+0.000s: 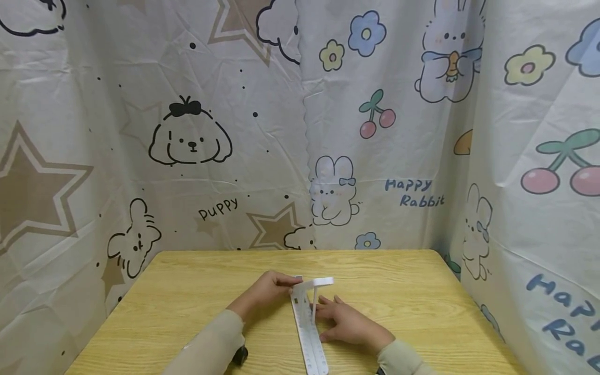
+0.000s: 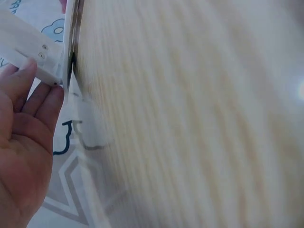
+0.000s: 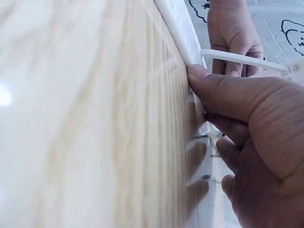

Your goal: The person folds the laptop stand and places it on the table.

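Note:
A white plastic folding stand [image 1: 307,333] stands on the wooden table, its long flat base running toward me. From the base's far part rises a raised panel [image 1: 321,282], with a thin strut [image 1: 314,307] below it. My left hand [image 1: 269,291] holds the far end of the stand; in the left wrist view, the left thumb lies against a white panel with small screws [image 2: 42,52]. At the stand's right side, my right hand [image 1: 349,320] has its thumb on the base's edge and its fingers by the strut. The right wrist view shows the right thumb [image 3: 223,88] against that edge.
The wooden table [image 1: 187,302] has a rounded far edge close to a hanging curtain [image 1: 262,172] with cartoon prints. More curtain stands at the left and right sides. A small black object [image 1: 240,355] shows by the left sleeve.

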